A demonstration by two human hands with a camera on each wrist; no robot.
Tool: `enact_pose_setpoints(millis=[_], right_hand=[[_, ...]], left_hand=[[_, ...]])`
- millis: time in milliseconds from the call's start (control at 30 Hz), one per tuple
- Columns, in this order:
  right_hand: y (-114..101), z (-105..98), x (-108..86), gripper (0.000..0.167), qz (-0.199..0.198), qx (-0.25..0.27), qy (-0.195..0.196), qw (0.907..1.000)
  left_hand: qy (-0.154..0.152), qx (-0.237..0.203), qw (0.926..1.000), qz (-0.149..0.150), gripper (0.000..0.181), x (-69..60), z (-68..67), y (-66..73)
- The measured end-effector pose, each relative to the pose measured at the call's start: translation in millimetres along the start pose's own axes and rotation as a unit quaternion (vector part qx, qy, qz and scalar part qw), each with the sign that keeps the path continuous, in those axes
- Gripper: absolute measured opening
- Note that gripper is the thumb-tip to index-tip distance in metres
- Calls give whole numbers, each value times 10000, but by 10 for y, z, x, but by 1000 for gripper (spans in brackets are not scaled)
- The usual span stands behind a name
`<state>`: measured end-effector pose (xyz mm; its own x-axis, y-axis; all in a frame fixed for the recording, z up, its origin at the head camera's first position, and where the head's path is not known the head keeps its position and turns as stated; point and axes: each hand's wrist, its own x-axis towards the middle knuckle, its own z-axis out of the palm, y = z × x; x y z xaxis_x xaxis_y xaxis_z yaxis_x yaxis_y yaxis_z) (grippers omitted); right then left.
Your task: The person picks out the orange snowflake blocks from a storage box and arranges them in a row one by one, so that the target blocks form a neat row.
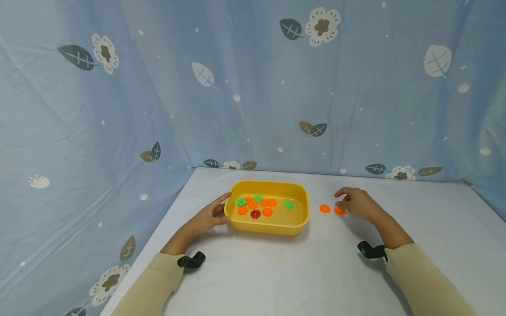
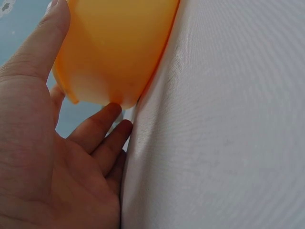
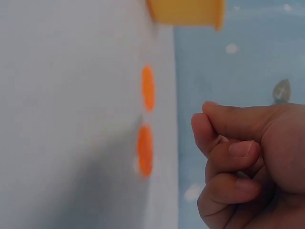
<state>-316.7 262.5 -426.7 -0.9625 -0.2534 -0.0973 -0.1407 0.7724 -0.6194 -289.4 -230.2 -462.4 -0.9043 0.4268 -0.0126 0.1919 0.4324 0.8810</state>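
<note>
A yellow plastic tub stands on the table, with several flower-shaped discs in orange, green and red inside. My left hand holds its left end, the thumb toward the front and fingers at the end wall. Close up in the left wrist view, fingertips touch the tub wall. To the right of the tub, my right hand hovers over an orange disc. Its thumb and index finger stand apart in the head view, and no disc shows between them. Another orange disc lies just left of it.
White cloth covers the table. A blue curtain with leaves and flowers hangs behind and along the left. Black wrist cameras are worn on both wrists, below beige sleeves.
</note>
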Motion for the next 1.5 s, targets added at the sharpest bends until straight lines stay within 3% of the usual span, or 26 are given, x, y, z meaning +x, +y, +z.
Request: enact_pose_setpoints(millis=[133,300,367,733,1067,1300,1500], right_hand=[[-183,28,72,33,-69,262,-49,9996],[-453,102,171,33,-162,301,-112,9994],[-568,125,208,33,-225,265,-105,9993],[-1095,310,357,27,-933,587,-354,9933],[-1324,633,483,29,-1296,719,-757,9861],[-1421,856,547,24,-1239,557,-724,9881],[-1436,950,560,20,-1139,321,-714,9904]], left_hand=[[-75,68,9999,-80,84,-33,-20,90],[4,23,9999,-113,81,-44,-27,54],[51,-19,9999,-143,81,-10,-25,-36],[46,-41,10000,-62,83,-4,-34,-31],[50,-7,10000,-42,82,2,-13,-66],[38,-56,9999,117,82,23,-19,-94],[-10,-38,10000,69,83,32,-14,-71]])
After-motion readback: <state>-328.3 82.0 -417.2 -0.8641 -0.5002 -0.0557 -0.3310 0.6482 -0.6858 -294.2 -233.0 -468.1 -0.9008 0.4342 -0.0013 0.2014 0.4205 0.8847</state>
